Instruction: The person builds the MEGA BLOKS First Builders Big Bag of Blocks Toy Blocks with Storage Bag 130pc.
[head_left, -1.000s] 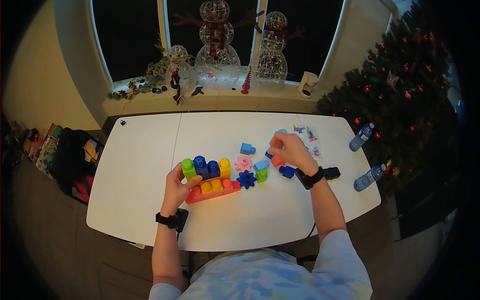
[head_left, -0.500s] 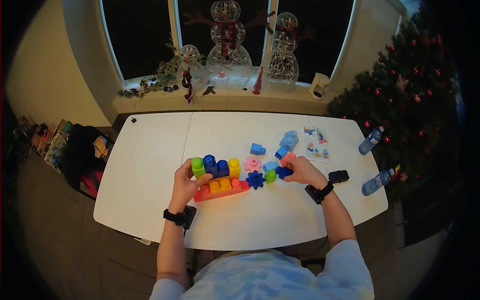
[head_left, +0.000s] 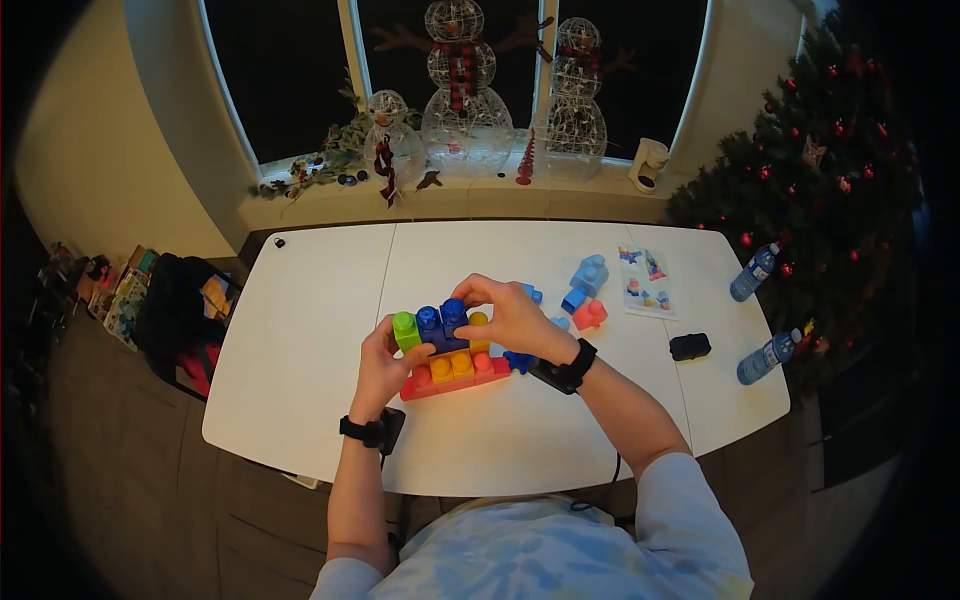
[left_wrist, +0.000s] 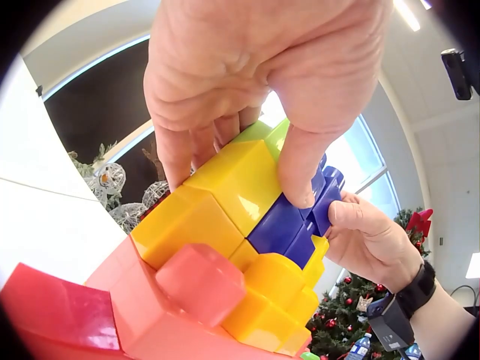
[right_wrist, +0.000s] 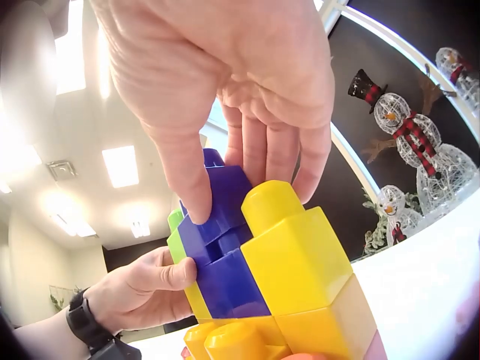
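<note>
My right hand (head_left: pixel 512 322) pinches a dark blue toy block (right_wrist: pixel 225 196) between thumb and fingers, at the top of a stack of large building blocks. Directly below it is another dark blue block (right_wrist: pixel 234 286), with a slot showing between the two. The left hand (head_left: pixel 380 370) grips the stack's left end, its thumb (left_wrist: pixel 300 169) pressed on the near side. A lime green block (head_left: pixel 405 328) tops that end; a yellow block (right_wrist: pixel 304 262) tops the other. Orange-yellow blocks (head_left: pixel 450 367) form the row beneath, on a long pink-red base (head_left: pixel 455 387).
A dark blue gear piece (head_left: pixel 518 362) shows partly beneath the right wrist. Farther right lie a pink-red block (head_left: pixel 590 315), light blue blocks (head_left: pixel 590 272) and a picture sheet (head_left: pixel 664 302). A black case (head_left: pixel 690 347) and two water bottles (head_left: pixel 755 272) stand toward the table's right edge.
My right hand took the dark blue block from the loose pieces on the right and brought it left onto the stack. The left hand has kept its grip; the view has shifted slightly.
</note>
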